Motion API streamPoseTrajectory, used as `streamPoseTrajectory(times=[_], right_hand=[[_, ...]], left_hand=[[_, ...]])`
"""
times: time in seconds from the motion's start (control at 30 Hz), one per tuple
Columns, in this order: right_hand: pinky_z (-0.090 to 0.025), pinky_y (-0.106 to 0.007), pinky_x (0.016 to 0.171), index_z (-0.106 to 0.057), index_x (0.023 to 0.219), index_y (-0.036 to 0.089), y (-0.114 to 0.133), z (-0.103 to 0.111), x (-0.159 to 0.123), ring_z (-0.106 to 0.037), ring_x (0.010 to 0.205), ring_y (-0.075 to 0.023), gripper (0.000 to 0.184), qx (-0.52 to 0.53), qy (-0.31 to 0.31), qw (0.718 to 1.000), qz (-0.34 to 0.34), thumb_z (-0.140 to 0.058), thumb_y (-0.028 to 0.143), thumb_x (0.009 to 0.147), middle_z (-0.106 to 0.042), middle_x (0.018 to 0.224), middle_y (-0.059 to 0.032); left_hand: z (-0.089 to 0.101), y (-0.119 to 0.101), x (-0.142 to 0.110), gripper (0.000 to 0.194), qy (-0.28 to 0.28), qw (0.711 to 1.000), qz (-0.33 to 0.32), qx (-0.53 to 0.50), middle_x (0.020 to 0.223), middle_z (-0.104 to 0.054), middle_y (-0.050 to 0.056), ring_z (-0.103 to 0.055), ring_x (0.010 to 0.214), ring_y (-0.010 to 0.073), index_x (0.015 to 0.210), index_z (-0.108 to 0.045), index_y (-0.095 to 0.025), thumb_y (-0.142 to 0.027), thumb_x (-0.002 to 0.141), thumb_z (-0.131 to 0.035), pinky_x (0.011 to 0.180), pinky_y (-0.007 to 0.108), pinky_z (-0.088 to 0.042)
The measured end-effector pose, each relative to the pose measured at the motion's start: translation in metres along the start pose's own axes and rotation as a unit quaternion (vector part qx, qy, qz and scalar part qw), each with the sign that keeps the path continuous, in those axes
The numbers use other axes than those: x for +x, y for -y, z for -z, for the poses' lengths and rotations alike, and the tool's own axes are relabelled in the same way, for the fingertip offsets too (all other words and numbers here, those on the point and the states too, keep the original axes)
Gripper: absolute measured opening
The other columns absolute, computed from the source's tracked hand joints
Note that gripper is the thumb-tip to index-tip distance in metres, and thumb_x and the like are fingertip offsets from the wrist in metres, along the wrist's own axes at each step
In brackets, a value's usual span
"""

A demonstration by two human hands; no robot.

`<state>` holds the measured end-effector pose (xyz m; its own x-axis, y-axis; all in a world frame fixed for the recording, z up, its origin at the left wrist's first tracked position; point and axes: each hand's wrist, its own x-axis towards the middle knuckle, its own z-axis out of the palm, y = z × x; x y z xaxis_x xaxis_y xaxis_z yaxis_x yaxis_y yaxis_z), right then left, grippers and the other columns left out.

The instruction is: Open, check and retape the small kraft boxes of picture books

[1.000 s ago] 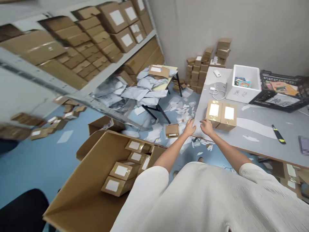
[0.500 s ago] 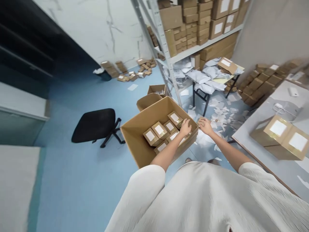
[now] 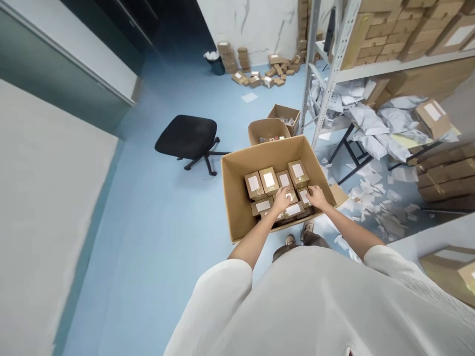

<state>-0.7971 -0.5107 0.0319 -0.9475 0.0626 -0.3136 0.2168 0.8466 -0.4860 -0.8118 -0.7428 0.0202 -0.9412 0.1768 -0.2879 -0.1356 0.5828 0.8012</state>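
Observation:
A large open carton (image 3: 237, 212) stands before my feet with several small cardboard boxes, most bearing white labels, packed in its right part. Inside it, my left hand (image 3: 282, 200) rests over a labelled small box (image 3: 293, 196), fingers apart and partly covering the label. My right hand (image 3: 316, 197) is by the carton's right wall, thumb and fingers bent onto the edge of another small cardboard box (image 3: 304, 197). Beside that one, a taller labelled box (image 3: 298, 173) sits in the far right corner. The undersides of both hands are hidden.
Two smaller open cartons, one nearer (image 3: 256, 131) and one farther (image 3: 276, 112), stand behind the large one. A black chair (image 3: 187, 136) is at left. A metal shelf (image 3: 330, 89), a table with grey mailer bags (image 3: 371, 123) and scattered paper scraps (image 3: 386, 207) lie right.
My right hand has moved from outside the carton's right rim to a small box inside. My left hand stays over the boxes. The view has swung right and the large carton looks more level.

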Motion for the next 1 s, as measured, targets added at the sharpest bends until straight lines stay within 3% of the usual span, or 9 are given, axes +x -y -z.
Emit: streamPoseTrajectory(times=[0.2, 0.4, 0.63, 0.83, 1.0], right_hand=[[-0.048, -0.048, 0.117, -0.059, 0.155, 0.016, -0.003, -0.014, 0.063, -0.056, 0.142, -0.0374, 0.059, -0.057, 0.088, 0.994, -0.037, -0.06, 0.04, 0.101, -0.055, 0.159, -0.0211], [-0.045, -0.051, 0.119, -0.054, 0.157, 0.015, -0.024, -0.053, 0.131, -0.051, 0.147, -0.0394, 0.066, -0.108, 0.127, 0.982, -0.092, -0.065, 0.046, 0.099, -0.048, 0.163, -0.0229], [-0.043, -0.052, 0.12, -0.051, 0.156, 0.014, -0.044, -0.116, 0.189, -0.051, 0.146, -0.0394, 0.071, -0.103, 0.124, 0.975, -0.153, -0.069, 0.047, 0.096, -0.048, 0.16, -0.0252], [-0.035, -0.056, 0.124, -0.038, 0.166, 0.011, -0.063, -0.175, 0.233, -0.039, 0.154, -0.0424, 0.085, -0.102, 0.095, 0.975, -0.175, -0.066, 0.049, 0.095, -0.038, 0.169, -0.0287], [-0.029, -0.06, 0.126, -0.028, 0.17, 0.011, -0.086, -0.204, 0.258, -0.031, 0.156, -0.0439, 0.1, -0.109, 0.04, 0.976, -0.183, -0.069, 0.054, 0.089, -0.028, 0.175, -0.0285]], left_hand=[[-0.011, 0.023, 0.029, 0.06, -0.032, 0.997, 0.065, -0.023, 0.166, -0.052, 0.016, -0.044, 0.161, 0.0317, 0.151, -0.062, -0.019, -0.013, 0.091, -0.057, 0.139, 0.048, -0.03], [-0.03, 0.052, 0.056, 0.058, -0.058, 0.99, 0.112, -0.059, 0.166, -0.051, 0.016, -0.043, 0.162, 0.0304, 0.149, -0.063, -0.019, -0.013, 0.091, -0.057, 0.139, 0.049, -0.03], [-0.06, 0.096, 0.089, 0.055, -0.033, 0.984, 0.153, -0.087, 0.164, -0.054, 0.017, -0.048, 0.158, 0.0334, 0.145, -0.065, -0.02, -0.012, 0.091, -0.061, 0.133, 0.051, -0.039], [-0.093, 0.142, 0.131, 0.052, -0.03, 0.987, 0.123, -0.094, 0.157, -0.059, 0.017, -0.053, 0.153, 0.0321, 0.144, -0.066, -0.019, -0.012, 0.093, -0.059, 0.136, 0.053, -0.036], [-0.119, 0.17, 0.15, 0.056, -0.019, 0.989, 0.11, -0.095, 0.159, -0.059, 0.016, -0.053, 0.153, 0.0333, 0.149, -0.063, -0.021, -0.016, 0.094, -0.061, 0.133, 0.056, -0.039]])
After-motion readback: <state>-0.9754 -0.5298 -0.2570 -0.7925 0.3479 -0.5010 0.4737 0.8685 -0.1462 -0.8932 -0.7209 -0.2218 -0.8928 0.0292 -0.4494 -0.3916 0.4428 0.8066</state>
